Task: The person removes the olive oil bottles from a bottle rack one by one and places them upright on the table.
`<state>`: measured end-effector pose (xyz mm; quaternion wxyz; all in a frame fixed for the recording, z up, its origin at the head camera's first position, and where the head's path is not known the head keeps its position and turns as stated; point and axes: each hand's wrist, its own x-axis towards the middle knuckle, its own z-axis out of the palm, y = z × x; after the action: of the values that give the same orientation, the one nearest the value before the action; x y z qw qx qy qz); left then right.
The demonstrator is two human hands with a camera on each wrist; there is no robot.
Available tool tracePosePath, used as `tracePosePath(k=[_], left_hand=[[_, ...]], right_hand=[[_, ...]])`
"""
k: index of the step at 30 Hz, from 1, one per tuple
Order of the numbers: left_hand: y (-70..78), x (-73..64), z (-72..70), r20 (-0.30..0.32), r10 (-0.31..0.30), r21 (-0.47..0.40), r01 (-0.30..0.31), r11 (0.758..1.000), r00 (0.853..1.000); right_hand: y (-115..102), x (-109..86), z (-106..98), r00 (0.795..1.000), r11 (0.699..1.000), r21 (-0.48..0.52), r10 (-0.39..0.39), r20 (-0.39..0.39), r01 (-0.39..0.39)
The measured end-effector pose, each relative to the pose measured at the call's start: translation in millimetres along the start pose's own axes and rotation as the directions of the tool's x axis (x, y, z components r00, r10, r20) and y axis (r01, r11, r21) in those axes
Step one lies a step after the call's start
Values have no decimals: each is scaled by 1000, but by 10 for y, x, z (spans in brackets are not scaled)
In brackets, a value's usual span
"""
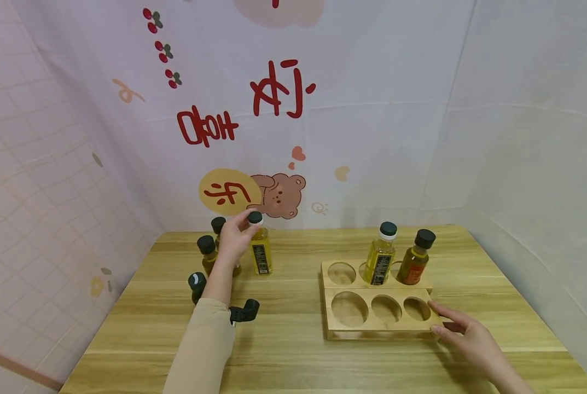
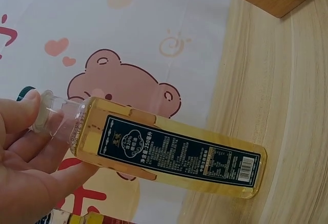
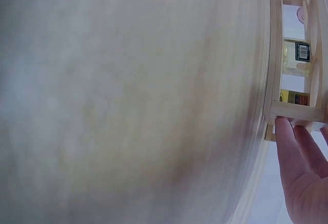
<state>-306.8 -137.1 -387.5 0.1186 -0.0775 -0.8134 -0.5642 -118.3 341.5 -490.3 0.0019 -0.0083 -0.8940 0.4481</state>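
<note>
My left hand [image 1: 235, 236] pinches a clear bottle of yellow oil [image 1: 261, 253] by its dark green cap and neck. The bottle stands almost upright over the table, its dark label facing me; in the left wrist view the oil bottle [image 2: 179, 152] lies sideways across the picture. My right hand [image 1: 470, 342] grips the right front corner of a two-tier wooden bottle rack [image 1: 378, 323], thumb at the front edge and forefinger along the end. In the right wrist view, fingertips [image 3: 283, 126] touch the end of the rack [image 3: 297, 110].
In the rack's back row stand a yellow oil bottle [image 1: 379, 260] and a darker bottle with a red label [image 1: 413, 264]. Several dark-capped bottles, among them one [image 1: 197, 284], stand left of my left forearm. A printed cloth [image 1: 372, 137] hangs behind the wooden table [image 1: 283, 350].
</note>
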Motion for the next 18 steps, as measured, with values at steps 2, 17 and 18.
tracePosePath(k=[2,17,18], left_hand=[[-10,3,-6,4,-10,-2,10,1000,1000],[127,-107,-131,99,-56,166,39,985,994],[143,-122,-145,108,-58,178,38,983,992]], right_hand=[[0,1,4,1000,1000,4,-2,0,2],[-8,-4,-1,1000,1000,-24,-5,-7,5],[-10,-3,-1,1000,1000,-21,-4,-6,4]])
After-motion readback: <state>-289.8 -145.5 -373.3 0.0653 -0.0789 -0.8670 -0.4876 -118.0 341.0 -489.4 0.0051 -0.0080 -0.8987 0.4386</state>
